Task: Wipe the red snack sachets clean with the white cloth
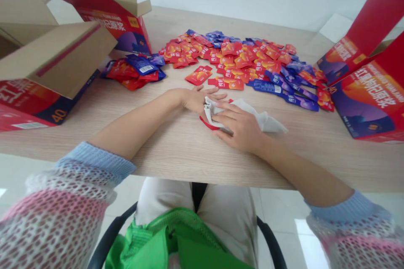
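My right hand [241, 128] presses a crumpled white cloth [268, 122] onto a red sachet [208, 123] lying on the table. Most of that sachet is covered by the cloth and my fingers; only red edges show. My left hand [196, 99] rests flat beside it, fingers spread and stretched toward the cloth, their tips partly overlapped by it. Just beyond my hands lie a loose red sachet [198, 75] and a large heap of red sachets [233, 60] with blue sachets [284, 86] mixed in.
At the left, a smaller pile of sachets [139, 69] lies by an open carton [47, 71], with another open carton [126, 29] behind. Two red and blue cartons [372, 92] stand at the right. The table's front edge [202, 178] is just before my lap.
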Demonstrator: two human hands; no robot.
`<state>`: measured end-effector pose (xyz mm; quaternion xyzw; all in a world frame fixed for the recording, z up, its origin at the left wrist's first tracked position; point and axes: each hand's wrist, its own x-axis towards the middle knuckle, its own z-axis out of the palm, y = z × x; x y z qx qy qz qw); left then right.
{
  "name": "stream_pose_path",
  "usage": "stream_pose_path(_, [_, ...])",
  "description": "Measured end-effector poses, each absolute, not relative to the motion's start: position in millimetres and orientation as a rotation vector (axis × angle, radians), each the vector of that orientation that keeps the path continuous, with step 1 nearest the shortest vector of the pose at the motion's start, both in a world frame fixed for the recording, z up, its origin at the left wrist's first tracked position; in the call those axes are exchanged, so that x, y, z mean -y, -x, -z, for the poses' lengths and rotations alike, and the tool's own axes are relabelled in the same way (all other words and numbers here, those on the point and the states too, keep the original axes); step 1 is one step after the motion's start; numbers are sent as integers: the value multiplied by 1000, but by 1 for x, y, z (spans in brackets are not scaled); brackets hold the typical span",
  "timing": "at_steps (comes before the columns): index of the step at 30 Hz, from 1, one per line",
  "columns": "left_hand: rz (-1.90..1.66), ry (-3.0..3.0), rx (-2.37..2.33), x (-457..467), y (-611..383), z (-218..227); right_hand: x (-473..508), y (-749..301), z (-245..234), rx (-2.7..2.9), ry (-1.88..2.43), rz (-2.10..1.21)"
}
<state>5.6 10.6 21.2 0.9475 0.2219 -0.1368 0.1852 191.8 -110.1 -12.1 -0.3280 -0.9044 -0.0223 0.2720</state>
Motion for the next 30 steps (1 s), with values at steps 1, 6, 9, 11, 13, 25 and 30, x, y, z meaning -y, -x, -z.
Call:
stream_pose_path(1, [421, -2651, -618, -11, -5, -23, 108, -193, 12, 2438, 878, 0])
stream_pose_path(6, [524, -2600, -600, -13, -4, -27, 86, -219, 12, 2533, 921, -159])
stream_pose_path(9, [543, -2561, -539, -20, 0, -26, 81, -231, 10, 2492, 1054, -154])
stream_pose_path(11, [530, -2520, -478, -25, 4, -26, 79, -236, 9, 2442, 1187, -117])
stream_pose_path(13, [526, -2497, -480, -29, 7, -27, 76, -241, 9, 2395, 1329, -63])
stream_pose_path(25, [510, -2680, -990, 23, -8, -26, 87, -230, 15, 2282, 1038, 102])
stream_pose_path(30, [544, -2708, -1031, 20, -8, -25, 99, -204, 10, 2494, 760, -192])
